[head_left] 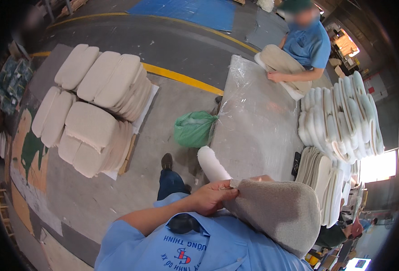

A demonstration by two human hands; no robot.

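A grey-beige fabric cushion cover with rounded corners lies across the front of my body. At its left corner, my left hand pinches the edge between thumb and fingers. Just a sliver of my right hand shows along the cover's far edge; the cover hides its fingers and forearm. Beyond my left hand, a white rounded padding piece sticks up beside the edge of the plastic-wrapped table.
Stacks of beige cushions stand on the floor at left. A green bag hangs by the table. White padding and folded covers are piled at right. Across the table, a person in blue handles another cushion.
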